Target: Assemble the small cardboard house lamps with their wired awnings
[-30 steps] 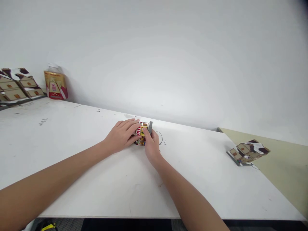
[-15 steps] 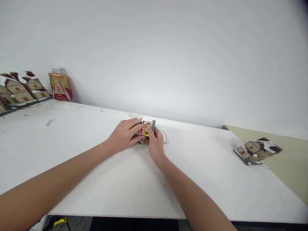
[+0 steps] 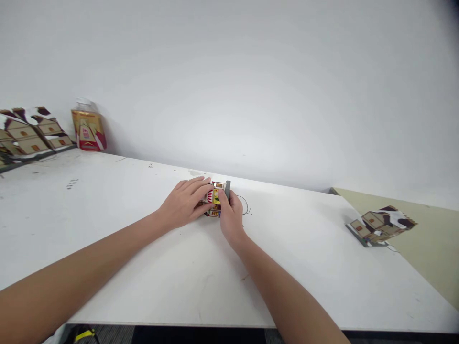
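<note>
A small model house (image 3: 217, 196) lies on its side on the white table, its grey base facing right. Its front shows red, white and yellow parts and little windows. My left hand (image 3: 188, 200) is closed over the roof end at the left, fingers reaching across it. At the base end, my right hand (image 3: 231, 212) grips the house, thumb on the front and fingers behind the base. Thin dark wires (image 3: 246, 205) come out beside the base onto the table. The palms and fingers hide part of the house.
Several finished-looking model houses (image 3: 28, 136) stand at the far left, beside a bottle with a gold and red label (image 3: 89, 129). Another model house (image 3: 380, 227) sits on the right, near a pale yellow surface (image 3: 426, 239). A white wall (image 3: 244, 95) rises behind the table (image 3: 150, 282).
Both hands keep the same hold on the model house. The view has shifted very slightly; otherwise nothing visibly differs.
</note>
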`<state>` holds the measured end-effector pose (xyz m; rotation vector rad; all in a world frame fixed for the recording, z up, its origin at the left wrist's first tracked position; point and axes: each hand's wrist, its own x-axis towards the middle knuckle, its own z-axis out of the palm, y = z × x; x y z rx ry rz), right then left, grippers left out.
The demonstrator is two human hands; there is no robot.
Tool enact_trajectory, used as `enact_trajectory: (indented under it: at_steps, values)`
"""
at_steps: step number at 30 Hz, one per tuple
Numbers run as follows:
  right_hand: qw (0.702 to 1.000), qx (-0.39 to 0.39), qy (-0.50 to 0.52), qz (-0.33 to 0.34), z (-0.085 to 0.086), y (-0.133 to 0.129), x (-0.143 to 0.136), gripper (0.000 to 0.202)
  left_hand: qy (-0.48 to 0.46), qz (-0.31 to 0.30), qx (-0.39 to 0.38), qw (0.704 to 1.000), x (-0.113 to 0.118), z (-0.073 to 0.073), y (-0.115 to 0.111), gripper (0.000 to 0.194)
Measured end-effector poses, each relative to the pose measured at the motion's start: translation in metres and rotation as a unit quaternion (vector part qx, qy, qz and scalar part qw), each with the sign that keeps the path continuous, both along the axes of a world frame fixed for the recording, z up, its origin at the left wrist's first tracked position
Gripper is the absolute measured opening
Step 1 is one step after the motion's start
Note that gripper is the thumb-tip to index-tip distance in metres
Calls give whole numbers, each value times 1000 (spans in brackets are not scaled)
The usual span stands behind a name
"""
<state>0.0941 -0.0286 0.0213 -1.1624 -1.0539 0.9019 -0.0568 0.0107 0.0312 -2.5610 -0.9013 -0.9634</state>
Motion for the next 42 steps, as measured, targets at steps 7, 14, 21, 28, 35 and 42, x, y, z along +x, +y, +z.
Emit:
enact_trajectory:
  at_steps: [7, 14, 21, 28, 35, 42]
  values:
    - [1000, -2, 17, 10, 1, 1, -1, 32, 1, -4, 0, 1000, -1, 0, 1, 35]
    - [1000, 17, 4, 3, -4, 4, -3, 33, 3, -2, 9, 1000, -4, -1, 2, 36]
    - [1000, 26, 5, 5, -1, 1, -7, 35, 11, 4, 38, 999, -7, 2, 0, 35]
    - [999, 40, 22, 1, -4, 2, -14, 35, 25, 11, 73, 997, -11, 7, -2, 37]
    - [994, 87, 72, 6, 1, 2, -19, 31, 13, -9, 126, 992, -12, 9, 3, 38]
    - [995, 72, 74, 16, -3, 5, -21, 40, 19, -5, 120, 993, -14, 3, 8, 42]
